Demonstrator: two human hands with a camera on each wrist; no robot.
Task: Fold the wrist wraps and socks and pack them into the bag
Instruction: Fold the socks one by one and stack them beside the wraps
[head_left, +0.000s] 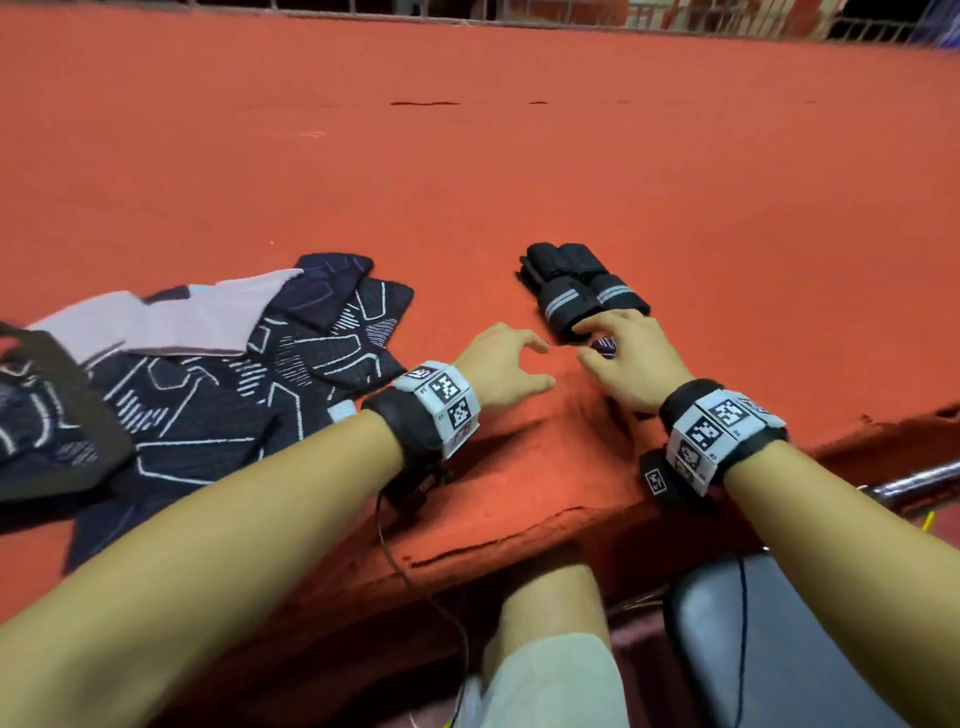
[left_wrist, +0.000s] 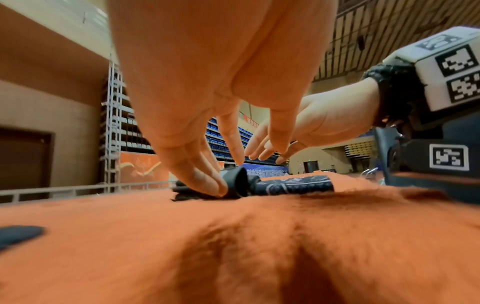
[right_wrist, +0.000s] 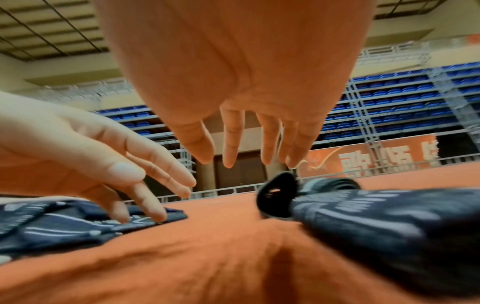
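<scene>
Wrist wraps (head_left: 582, 291) lie pointing away.

Rolled black wrist wraps (head_left: 582, 291) lie apart from flat patterned socks (head_left: 270, 374); dark bag (head_left: 47, 415), seemingly, far left.

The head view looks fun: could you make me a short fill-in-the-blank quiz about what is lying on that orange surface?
1. The wrist wraps are black with ____ stripes.
2. The socks lie to the ____ of the wraps.
3. The right hand reaches the near end of the ____.
4. The left hand holds ____.

Missing words: grey; left; wraps; nothing
</scene>
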